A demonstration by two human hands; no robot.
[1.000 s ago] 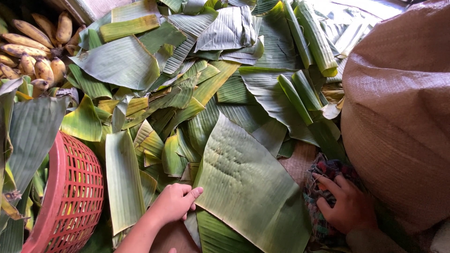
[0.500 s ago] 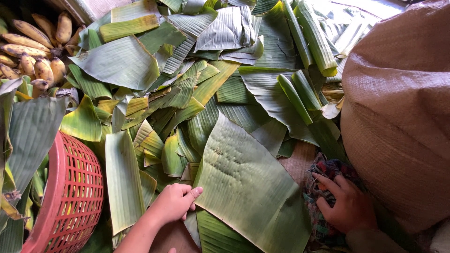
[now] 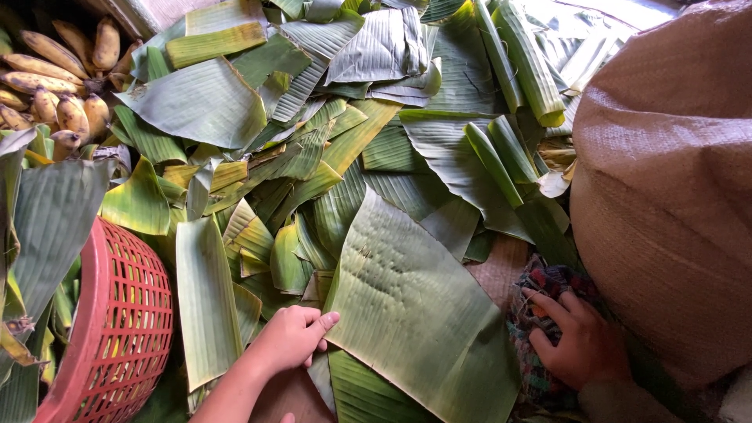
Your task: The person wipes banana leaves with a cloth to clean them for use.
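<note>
My left hand (image 3: 291,338) rests at the lower centre, fingers curled over the near left edge of a large pale-green banana leaf piece (image 3: 415,305) that lies flat in front of me. My right hand (image 3: 578,343) is at the lower right, fingers spread on a multicoloured cloth (image 3: 540,313) beside the leaf. Around both hands lie several cut and folded banana leaves (image 3: 313,157) in a heap.
A red plastic basket (image 3: 117,329) stands at the lower left with leaves inside. A bunch of ripe bananas (image 3: 55,78) lies at the top left. A big brown woven sack (image 3: 666,180) fills the right side. Rolled leaf strips (image 3: 525,63) lie at the back.
</note>
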